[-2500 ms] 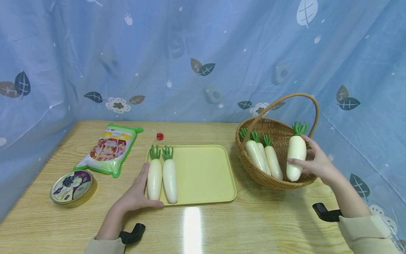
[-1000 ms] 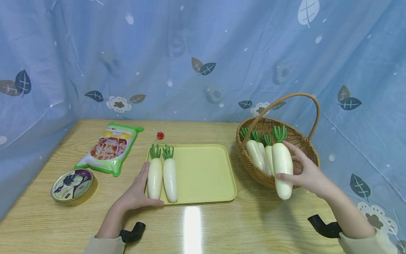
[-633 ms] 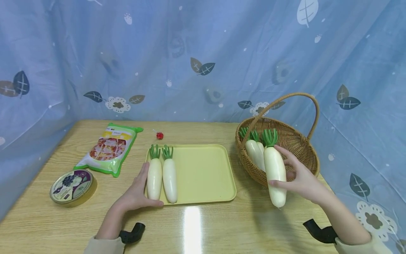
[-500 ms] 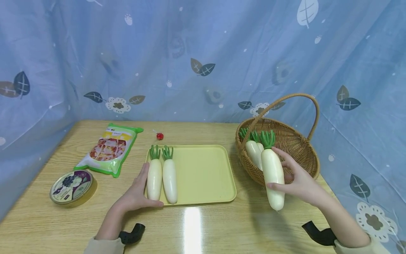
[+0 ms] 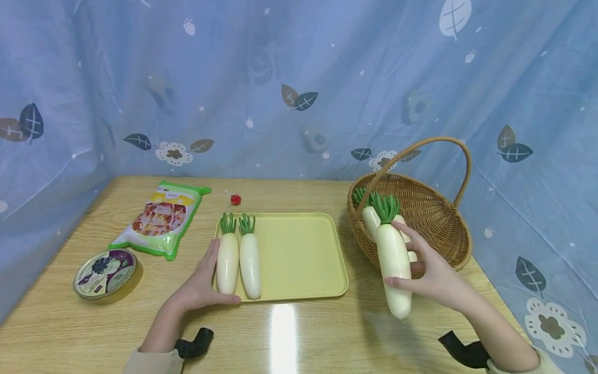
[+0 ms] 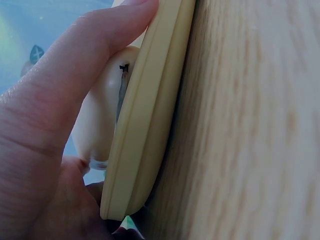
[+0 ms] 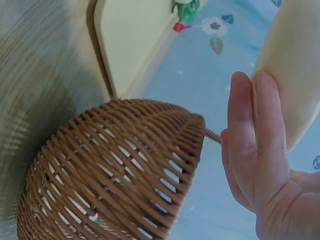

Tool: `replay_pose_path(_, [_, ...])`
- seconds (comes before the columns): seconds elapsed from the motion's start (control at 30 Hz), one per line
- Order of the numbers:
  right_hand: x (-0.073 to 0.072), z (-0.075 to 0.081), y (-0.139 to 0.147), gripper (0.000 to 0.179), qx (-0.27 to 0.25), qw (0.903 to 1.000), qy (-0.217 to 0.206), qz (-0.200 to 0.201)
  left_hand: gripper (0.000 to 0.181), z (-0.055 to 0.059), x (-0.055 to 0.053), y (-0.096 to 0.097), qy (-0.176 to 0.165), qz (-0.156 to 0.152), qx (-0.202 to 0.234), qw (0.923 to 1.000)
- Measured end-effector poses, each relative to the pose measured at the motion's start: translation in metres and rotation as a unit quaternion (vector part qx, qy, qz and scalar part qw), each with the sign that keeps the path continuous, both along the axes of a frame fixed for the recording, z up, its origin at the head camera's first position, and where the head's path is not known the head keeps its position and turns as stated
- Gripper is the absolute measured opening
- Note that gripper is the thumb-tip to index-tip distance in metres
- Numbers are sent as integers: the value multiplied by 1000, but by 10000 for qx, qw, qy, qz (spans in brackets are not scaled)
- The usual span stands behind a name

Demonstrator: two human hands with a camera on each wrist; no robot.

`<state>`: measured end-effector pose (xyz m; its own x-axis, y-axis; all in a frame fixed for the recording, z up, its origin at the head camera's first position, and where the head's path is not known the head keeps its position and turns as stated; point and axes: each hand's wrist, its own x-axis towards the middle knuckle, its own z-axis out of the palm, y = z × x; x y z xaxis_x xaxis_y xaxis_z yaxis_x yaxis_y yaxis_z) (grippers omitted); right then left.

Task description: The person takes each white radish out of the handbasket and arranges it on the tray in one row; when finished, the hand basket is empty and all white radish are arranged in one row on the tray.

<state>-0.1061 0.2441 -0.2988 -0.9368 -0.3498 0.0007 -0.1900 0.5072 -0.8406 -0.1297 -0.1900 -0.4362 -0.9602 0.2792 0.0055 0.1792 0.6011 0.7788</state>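
My right hand [image 5: 434, 272] holds a white radish [image 5: 394, 265] with green tops, thumb on its near side and fingers behind. The radish is in front of the wicker basket [image 5: 455, 234], raised over its front rim. In the right wrist view its pale body [image 7: 295, 70] lies against two long fingers. My left hand [image 5: 198, 285] holds the near left corner of the yellow tray [image 5: 299, 259], fingers along the left side and thumb on the front rim [image 6: 150, 75]. Two white radishes [image 5: 250, 265] lie side by side at the tray's left, tops pointing away.
More white radishes [image 5: 371, 221] lie in the basket's left part, partly hidden behind the held one; its tall handle [image 5: 420, 141] arches above. Left of the tray are a green-edged food packet [image 5: 161, 218] and a round tin [image 5: 107, 275]. A small red item [image 5: 235, 199] lies behind the tray.
My right hand has lifted the radish out of the basket's right part and carried it left and toward me, past the front rim. My left hand and the tray have stayed put.
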Motion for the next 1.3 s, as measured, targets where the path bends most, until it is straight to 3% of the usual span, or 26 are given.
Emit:
replay_pose_path(0.53, [5,1,-15,97,-214,9995,47,239,138,-2,-1,-1,19,-6,3,10000])
replay_pose_path(0.77, [3,1,-24,94,-37,9992,194,346,137,-1,-1,-1,6,-17,13,10000])
replay_pose_path(1.3, [-5,-7,-34,94,7,9989,55,472,138,-4,-3,-1,-60,-6,1,10000])
